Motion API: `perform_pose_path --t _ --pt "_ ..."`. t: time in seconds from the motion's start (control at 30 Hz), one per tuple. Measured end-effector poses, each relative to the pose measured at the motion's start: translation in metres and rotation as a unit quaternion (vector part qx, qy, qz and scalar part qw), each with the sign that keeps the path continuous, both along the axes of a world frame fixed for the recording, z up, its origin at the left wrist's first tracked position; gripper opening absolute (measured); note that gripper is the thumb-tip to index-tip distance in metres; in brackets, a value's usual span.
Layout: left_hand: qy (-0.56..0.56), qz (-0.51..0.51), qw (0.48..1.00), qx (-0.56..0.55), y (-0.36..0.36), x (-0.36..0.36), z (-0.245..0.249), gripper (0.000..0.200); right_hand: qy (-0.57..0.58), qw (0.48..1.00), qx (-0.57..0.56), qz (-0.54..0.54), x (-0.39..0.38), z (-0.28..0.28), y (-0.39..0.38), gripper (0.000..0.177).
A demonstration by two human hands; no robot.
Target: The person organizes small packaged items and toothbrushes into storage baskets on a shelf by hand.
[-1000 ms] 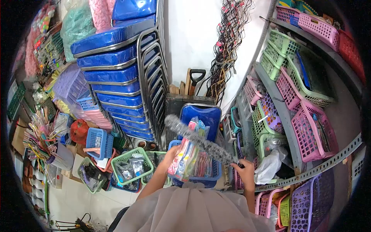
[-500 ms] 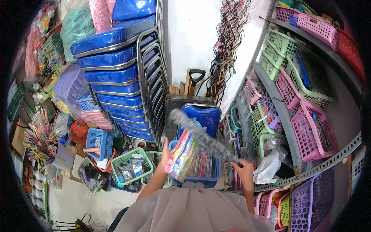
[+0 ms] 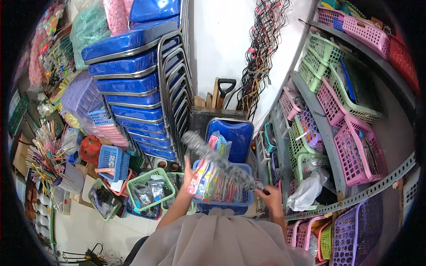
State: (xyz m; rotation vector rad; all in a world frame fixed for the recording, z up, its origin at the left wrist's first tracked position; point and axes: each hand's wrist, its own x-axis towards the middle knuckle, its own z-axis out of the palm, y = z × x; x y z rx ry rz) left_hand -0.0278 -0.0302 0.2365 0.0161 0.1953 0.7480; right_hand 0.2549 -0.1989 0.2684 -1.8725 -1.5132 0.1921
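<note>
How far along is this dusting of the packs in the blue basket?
Done: nothing visibly marks anything as finished. In hand: the left hand holds one clear pack of colourful items above the blue basket, and the right hand lays the grey duster across it. Left: other packs stand in that basket, possibly yet to dust.

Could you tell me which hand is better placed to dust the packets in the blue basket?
Right, probably: the right hand grips the duster, which lies across the basket. The left hand is busy holding up a packet.
</note>
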Motion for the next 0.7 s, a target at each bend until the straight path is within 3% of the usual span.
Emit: perform_pose_path --t 0.03,0.13,0.2,0.27,0.3,0.33,0.43,0.47,0.53,0.57,0.63,0.7 --pt "0.108 0.067 0.992 0.023 0.003 0.004 -0.006 0.087 0.0 1.0 0.001 -0.001 -0.004 0.005 -0.001 0.04" --pt "0.099 0.079 0.991 0.029 0.012 0.004 -0.018 0.087 0.001 0.997 -0.051 0.061 -0.01 0.014 -0.002 0.039" --pt "0.095 0.086 0.991 0.031 0.01 0.002 -0.016 0.087 0.051 0.998 -0.026 -0.018 -0.011 0.006 0.001 0.037" --pt "-0.05 0.005 0.999 -0.006 0.007 0.001 -0.003 0.091 0.025 1.0 -0.011 0.014 -0.011 0.012 0.001 0.035" --pt "0.093 0.053 0.993 0.043 0.004 0.005 0.001 0.096 -0.001 0.999 0.005 0.046 -0.012 0.017 0.0 0.033" --pt "0.093 0.054 0.993 0.044 0.004 0.006 0.002 0.096 -0.001 0.999 0.006 0.046 -0.013 0.021 -0.002 0.033" --pt "-0.184 -0.042 0.982 0.033 0.004 0.005 0.004 0.092 0.024 0.999 -0.025 0.037 -0.011 0.021 -0.004 0.036" --pt "-0.184 -0.042 0.982 0.032 0.004 0.007 0.005 0.092 0.027 1.0 0.009 0.004 -0.008 0.01 -0.001 0.034" --pt "0.049 0.047 0.998 0.014 0.007 0.012 0.005 0.088 0.03 0.998 0.042 -0.03 -0.005 0.001 -0.002 0.033" --pt "0.084 0.044 0.995 0.038 0.011 0.012 -0.001 0.087 0.013 0.999 0.041 0.023 -0.003 -0.001 -0.004 0.033" --pt "0.064 0.036 0.997 0.035 0.012 0.012 0.002 0.087 -0.004 0.996 0.04 0.074 -0.003 0.0 -0.006 0.033" --pt "0.024 0.023 0.999 0.028 0.012 0.011 0.005 0.087 0.01 1.0 -0.004 0.02 -0.005 0.003 -0.009 0.038"
